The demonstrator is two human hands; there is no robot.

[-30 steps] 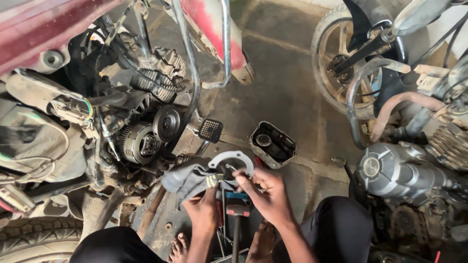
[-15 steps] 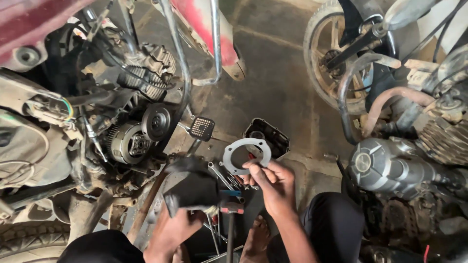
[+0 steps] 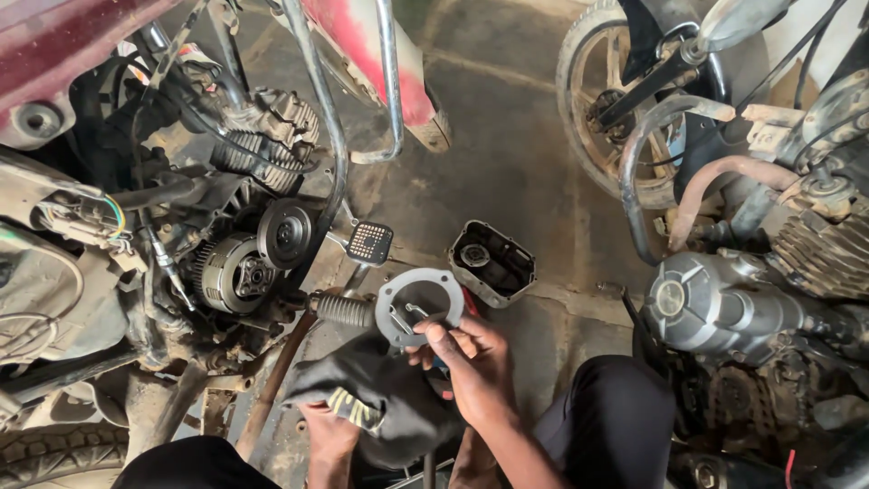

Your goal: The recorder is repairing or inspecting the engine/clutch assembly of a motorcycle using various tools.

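**Ring plate held over open engine, rag in the other hand**

The ring plate (image 3: 419, 306), a flat grey metal disc with a wide centre hole, sits pinched at its lower edge in your right hand (image 3: 471, 362), fingers clamped on the rim near six o'clock. It hangs in the air above the concrete floor (image 3: 507, 154), just right of the ribbed rubber footpeg (image 3: 344, 311) and just left of the small open metal cover (image 3: 491, 261) lying on the ground at about two o'clock from the plate.

Your left hand (image 3: 330, 433) is closed around a dark rag (image 3: 380, 403) bunched at seven o'clock from the plate, touching your right wrist area.

The exposed clutch (image 3: 233, 272) and the round gear housing (image 3: 285, 234) of the red motorcycle sit at nine o'clock, uncovered.

The risks, as judged from this view: your grip is only on one edge of a thin plate, so a slip from oily fingers could drop it onto the concrete and bend or nick its face. The rag is close to the plate and could shed lint or grit onto it, or snag on the footpeg. Dirt from the floor could also reach the open clutch or the upturned cover while both lie uncovered. A second motorcycle's engine (image 3: 724, 303) crowds your right knee at three o'clock, leaving little elbow room.
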